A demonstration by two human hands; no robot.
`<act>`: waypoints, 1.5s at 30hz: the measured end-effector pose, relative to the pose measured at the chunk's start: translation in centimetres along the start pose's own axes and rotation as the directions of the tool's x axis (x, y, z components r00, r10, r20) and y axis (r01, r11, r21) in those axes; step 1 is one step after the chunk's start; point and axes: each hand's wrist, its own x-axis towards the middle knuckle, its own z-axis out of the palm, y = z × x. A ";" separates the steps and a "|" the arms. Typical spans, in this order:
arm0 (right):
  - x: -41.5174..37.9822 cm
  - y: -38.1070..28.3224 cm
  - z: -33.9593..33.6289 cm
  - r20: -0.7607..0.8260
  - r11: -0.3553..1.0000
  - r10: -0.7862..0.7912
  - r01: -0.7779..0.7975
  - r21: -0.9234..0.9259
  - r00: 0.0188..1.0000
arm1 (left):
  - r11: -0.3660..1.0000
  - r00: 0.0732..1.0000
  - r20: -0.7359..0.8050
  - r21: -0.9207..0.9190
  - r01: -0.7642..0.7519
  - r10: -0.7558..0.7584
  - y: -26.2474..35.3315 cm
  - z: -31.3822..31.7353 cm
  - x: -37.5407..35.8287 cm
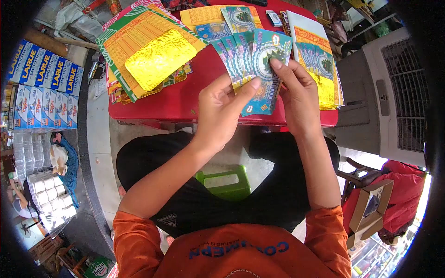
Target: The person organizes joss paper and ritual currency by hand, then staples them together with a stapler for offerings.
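Observation:
My left hand (pixel 218 109) is closed on a fan of blue paper banknotes (pixel 238 51), its thumb lying across their lower part. My right hand (pixel 299 95) pinches the rightmost banknote (pixel 266 99) of the fan between thumb and fingers. The notes are held up over the near side of a red table (pixel 199 92). Behind them, more blue notes (pixel 238 18) lie on an orange printed sheet (pixel 197 16). To the right, a stack of white, orange and yellow papers (pixel 327 97) carries another fan of blue notes (pixel 315 60).
At the table's left lies a pile of green-bordered orange sheets (pixel 113 46) topped by a shiny gold sheet (pixel 160 60). A green plastic stool (pixel 227 185) is between my legs. Beer cartons (pixel 44 69) are stacked at far left, and a grey air cooler (pixel 389 92) stands at right.

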 end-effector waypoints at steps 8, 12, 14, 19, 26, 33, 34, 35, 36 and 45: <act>-0.1 -0.3 0.1 0.084 0.997 0.080 -0.081 0.013 0.993 | 1.000 1.000 0.030 -0.001 -0.004 0.004 0.0 -0.1 0.0; -0.2 -0.3 0.0 0.105 0.998 0.054 -0.051 -0.034 0.993 | 1.000 0.999 0.042 -0.004 0.017 -0.017 0.2 0.0 -0.1; -0.2 -0.3 0.0 0.101 0.998 0.048 -0.044 -0.040 0.994 | 0.999 0.998 0.064 0.034 -0.031 0.029 0.6 0.1 0.0; -0.3 -0.3 0.0 0.105 0.998 0.035 -0.028 -0.062 0.994 | 1.000 1.000 -0.009 0.024 0.020 -0.020 1.1 -0.6 0.3; -0.4 -0.4 0.1 0.104 0.997 0.030 -0.023 -0.070 0.994 | 0.999 0.998 -0.041 0.021 -0.045 0.045 1.1 -0.5 0.5; -0.3 -0.3 0.1 0.094 0.998 0.016 -0.010 -0.067 0.995 | 0.994 0.994 -0.054 0.071 -0.087 0.091 1.0 -0.5 0.5; -0.4 -0.3 0.2 0.094 0.998 0.016 -0.010 -0.067 0.995 | 0.993 0.993 -0.067 0.074 -0.091 0.096 0.9 -0.5 0.5; -0.4 -0.3 0.2 0.091 0.998 0.011 -0.004 -0.068 0.996 | 0.993 0.992 -0.079 0.077 -0.094 0.100 0.9 -0.6 0.5; -0.4 -0.3 0.3 0.087 0.998 0.005 0.001 -0.069 0.996 | 0.993 0.992 -0.079 0.077 -0.095 0.101 0.9 -0.6 0.5; -0.6 -0.3 0.5 0.087 0.992 -0.048 0.058 -0.116 0.995 | 0.998 0.990 -0.127 -0.013 -0.061 0.059 1.2 -0.5 0.4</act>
